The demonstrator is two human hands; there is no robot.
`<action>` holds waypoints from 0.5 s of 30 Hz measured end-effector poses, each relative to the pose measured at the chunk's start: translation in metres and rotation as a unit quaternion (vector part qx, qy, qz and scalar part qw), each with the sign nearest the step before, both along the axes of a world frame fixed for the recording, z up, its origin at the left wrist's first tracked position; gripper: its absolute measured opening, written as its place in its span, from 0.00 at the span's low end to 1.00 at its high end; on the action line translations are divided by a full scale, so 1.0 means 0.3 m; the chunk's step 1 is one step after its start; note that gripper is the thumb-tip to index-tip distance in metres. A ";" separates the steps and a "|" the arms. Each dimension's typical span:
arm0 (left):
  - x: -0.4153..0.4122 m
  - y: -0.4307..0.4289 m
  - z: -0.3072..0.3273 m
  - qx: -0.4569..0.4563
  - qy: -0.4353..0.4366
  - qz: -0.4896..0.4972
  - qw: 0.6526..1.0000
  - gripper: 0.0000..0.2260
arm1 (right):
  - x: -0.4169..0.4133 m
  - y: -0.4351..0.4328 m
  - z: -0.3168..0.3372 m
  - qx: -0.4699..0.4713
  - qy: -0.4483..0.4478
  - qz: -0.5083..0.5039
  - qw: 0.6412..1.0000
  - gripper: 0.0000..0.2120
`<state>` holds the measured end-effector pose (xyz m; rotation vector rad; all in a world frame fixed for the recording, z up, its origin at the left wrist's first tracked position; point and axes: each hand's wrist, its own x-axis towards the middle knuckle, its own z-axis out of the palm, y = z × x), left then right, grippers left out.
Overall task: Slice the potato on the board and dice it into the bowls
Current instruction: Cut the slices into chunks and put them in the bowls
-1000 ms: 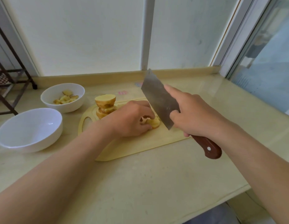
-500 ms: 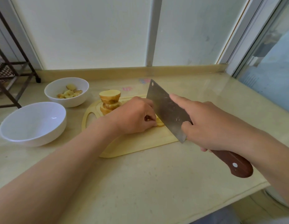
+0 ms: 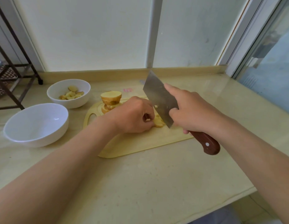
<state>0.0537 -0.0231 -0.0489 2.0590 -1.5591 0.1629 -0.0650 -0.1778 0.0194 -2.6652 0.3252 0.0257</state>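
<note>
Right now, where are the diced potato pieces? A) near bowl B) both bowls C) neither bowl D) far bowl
D: the far bowl holds diced pieces, while the near bowl shows only bare white inside.

Soft daylight through the frosted window [image 3: 98, 34], pretty bright overall. Faint shadows on the counter [image 3: 148, 178], mild glare far right, fisheye bending at edges.
</note>
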 end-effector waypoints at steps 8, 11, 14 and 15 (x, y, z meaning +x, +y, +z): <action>0.012 0.006 -0.001 0.010 0.010 0.018 1.000 0.04 | -0.072 0.016 0.025 0.018 0.002 0.008 1.000 0.40; 0.010 0.004 -0.003 0.007 0.011 0.013 1.000 0.03 | -0.084 0.023 0.015 0.017 0.010 0.008 1.000 0.40; 0.010 0.004 -0.003 0.006 0.014 0.007 1.000 0.02 | -0.095 0.025 0.010 0.010 0.019 0.008 1.000 0.40; 0.012 0.004 -0.003 0.006 0.019 0.006 1.000 0.02 | -0.098 0.026 0.009 0.007 0.021 0.009 1.000 0.40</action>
